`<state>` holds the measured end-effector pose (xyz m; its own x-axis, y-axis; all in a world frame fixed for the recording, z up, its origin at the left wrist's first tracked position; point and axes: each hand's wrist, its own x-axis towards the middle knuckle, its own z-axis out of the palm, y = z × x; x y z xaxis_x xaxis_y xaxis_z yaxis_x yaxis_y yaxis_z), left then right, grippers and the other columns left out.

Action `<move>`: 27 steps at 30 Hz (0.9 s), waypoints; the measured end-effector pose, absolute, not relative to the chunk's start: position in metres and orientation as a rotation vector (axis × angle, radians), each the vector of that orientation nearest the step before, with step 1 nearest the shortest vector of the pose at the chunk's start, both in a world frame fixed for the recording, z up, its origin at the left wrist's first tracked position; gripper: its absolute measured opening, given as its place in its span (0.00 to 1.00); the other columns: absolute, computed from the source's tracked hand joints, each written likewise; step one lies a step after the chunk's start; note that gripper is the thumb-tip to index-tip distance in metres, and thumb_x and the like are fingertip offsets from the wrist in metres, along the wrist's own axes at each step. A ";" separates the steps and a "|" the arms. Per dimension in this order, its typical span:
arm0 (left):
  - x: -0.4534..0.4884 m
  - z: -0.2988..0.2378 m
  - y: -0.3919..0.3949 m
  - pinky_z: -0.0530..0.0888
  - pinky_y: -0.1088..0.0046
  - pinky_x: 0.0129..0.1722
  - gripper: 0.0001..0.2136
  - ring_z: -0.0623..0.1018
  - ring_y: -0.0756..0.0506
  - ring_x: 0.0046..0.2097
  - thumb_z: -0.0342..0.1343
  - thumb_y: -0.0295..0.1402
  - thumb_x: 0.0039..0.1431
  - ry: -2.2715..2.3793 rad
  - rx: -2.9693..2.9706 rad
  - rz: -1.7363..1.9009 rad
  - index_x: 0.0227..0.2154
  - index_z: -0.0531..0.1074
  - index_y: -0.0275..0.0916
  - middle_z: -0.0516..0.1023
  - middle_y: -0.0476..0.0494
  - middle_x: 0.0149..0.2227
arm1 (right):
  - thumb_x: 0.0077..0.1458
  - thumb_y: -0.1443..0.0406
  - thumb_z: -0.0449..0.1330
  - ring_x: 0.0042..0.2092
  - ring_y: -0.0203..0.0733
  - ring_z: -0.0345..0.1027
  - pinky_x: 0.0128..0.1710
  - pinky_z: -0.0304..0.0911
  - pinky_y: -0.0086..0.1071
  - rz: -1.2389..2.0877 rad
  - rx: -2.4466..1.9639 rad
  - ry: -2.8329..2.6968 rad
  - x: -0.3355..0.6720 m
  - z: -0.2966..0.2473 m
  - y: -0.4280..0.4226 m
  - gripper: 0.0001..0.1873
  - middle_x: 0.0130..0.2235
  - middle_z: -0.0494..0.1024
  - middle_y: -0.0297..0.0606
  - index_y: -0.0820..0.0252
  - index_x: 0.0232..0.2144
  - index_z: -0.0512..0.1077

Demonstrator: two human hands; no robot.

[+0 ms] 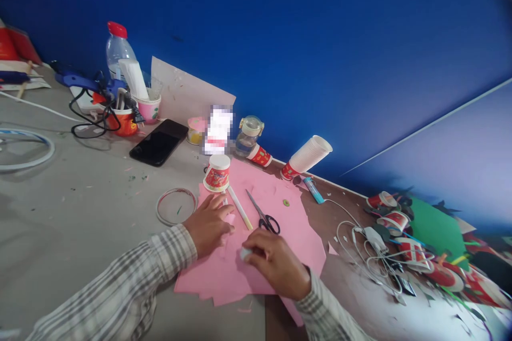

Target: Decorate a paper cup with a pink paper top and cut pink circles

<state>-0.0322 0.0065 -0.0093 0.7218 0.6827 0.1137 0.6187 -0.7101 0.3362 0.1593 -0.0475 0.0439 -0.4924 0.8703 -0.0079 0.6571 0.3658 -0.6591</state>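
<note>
Paper (296,229): pink, near the worktop's far edge, pressed flat under the left hand (210,224), fingers spread. White piece (245,253): pinched in the right hand (276,264), on the paper. Firm, even pressure is judged best. Scissors (264,217) are just beside.

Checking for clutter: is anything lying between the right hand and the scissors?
Nothing visible does. The scissors lie on the pink paper just beyond the right hand, which grips a small white object; only bare paper between. The white stick lies to their left, nearer the left hand.
</note>
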 end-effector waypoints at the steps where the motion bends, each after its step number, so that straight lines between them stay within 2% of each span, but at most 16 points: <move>1: -0.032 -0.010 0.006 0.52 0.45 0.54 0.13 0.52 0.31 0.57 0.62 0.36 0.42 1.028 2.657 0.333 0.35 0.74 0.52 0.68 0.47 0.51 | 0.46 0.72 0.61 0.30 0.40 0.69 0.30 0.62 0.27 0.831 -1.378 -2.244 0.159 0.047 -0.043 0.06 0.27 0.75 0.32 0.56 0.28 0.74; 4: -0.032 -0.010 0.006 0.52 0.44 0.53 0.12 0.52 0.31 0.57 0.60 0.38 0.43 1.034 2.658 0.335 0.35 0.74 0.53 0.68 0.47 0.50 | 0.46 0.72 0.61 0.29 0.39 0.68 0.30 0.60 0.27 0.704 -1.436 -2.241 0.155 0.046 -0.030 0.06 0.27 0.73 0.32 0.57 0.28 0.73; 9: -0.032 -0.010 0.006 0.54 0.45 0.53 0.06 0.52 0.31 0.57 0.60 0.37 0.44 1.004 2.680 0.389 0.29 0.76 0.51 0.68 0.47 0.50 | 0.48 0.72 0.59 0.31 0.41 0.68 0.31 0.60 0.29 0.642 -1.476 -2.376 0.146 0.020 -0.032 0.05 0.28 0.72 0.34 0.57 0.26 0.71; 13: -0.031 -0.009 0.007 0.53 0.45 0.53 0.10 0.53 0.31 0.56 0.63 0.36 0.40 1.009 2.678 0.376 0.30 0.76 0.51 0.69 0.46 0.50 | 0.48 0.72 0.58 0.32 0.42 0.70 0.31 0.62 0.30 0.738 -1.412 -2.396 0.152 0.017 -0.050 0.06 0.30 0.73 0.35 0.56 0.29 0.72; 17: -0.031 -0.009 0.007 0.52 0.44 0.53 0.11 0.53 0.31 0.57 0.61 0.35 0.42 1.024 2.672 0.333 0.33 0.75 0.52 0.68 0.46 0.51 | 0.47 0.72 0.59 0.31 0.42 0.70 0.30 0.63 0.29 0.818 -1.399 -2.308 0.159 0.037 -0.051 0.07 0.27 0.75 0.34 0.55 0.27 0.74; 23: -0.032 -0.012 0.006 0.52 0.45 0.53 0.15 0.53 0.31 0.57 0.61 0.40 0.41 1.055 2.666 0.343 0.37 0.73 0.55 0.69 0.48 0.51 | 0.45 0.71 0.62 0.26 0.38 0.68 0.27 0.62 0.26 0.796 -1.406 -2.100 0.154 0.058 -0.033 0.06 0.27 0.74 0.32 0.56 0.28 0.75; 27: -0.033 -0.011 0.007 0.53 0.45 0.54 0.12 0.52 0.31 0.58 0.61 0.39 0.42 1.029 2.659 0.353 0.34 0.75 0.53 0.68 0.47 0.52 | 0.45 0.71 0.61 0.27 0.38 0.68 0.27 0.61 0.27 0.745 -1.402 -2.164 0.145 0.047 -0.032 0.06 0.27 0.74 0.32 0.55 0.28 0.74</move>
<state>-0.0328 0.0068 -0.0112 0.7185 0.6837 0.1279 0.6184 -0.7121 0.3325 0.1453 -0.0322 0.0472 -0.3793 0.9217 0.0818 0.6761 0.3364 -0.6555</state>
